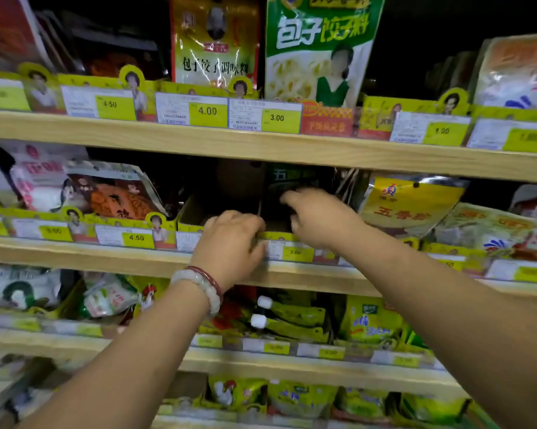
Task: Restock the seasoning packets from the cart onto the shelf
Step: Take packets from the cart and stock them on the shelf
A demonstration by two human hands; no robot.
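While both hands work in one dim tray slot, packets can snag.
Right hand (315, 216) grips the dark green packet (292, 184); left hand (231, 243) curls over the tray lip (276, 236); forcing risks creasing.

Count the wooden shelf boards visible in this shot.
4. The top board runs under the 4.00 and 3.00 tags; the second lies beneath both hands; the third is lower; the fourth clips the bottom edge. Others may lie out of frame.

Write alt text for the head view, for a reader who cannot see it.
Both hands reach into a dim slot on the middle shelf: the right hand touches a dark green packet, the left hand, beaded bracelets on its wrist, rests at the shelf's front edge. Seasoning packets and yellow price tags fill surrounding shelves.
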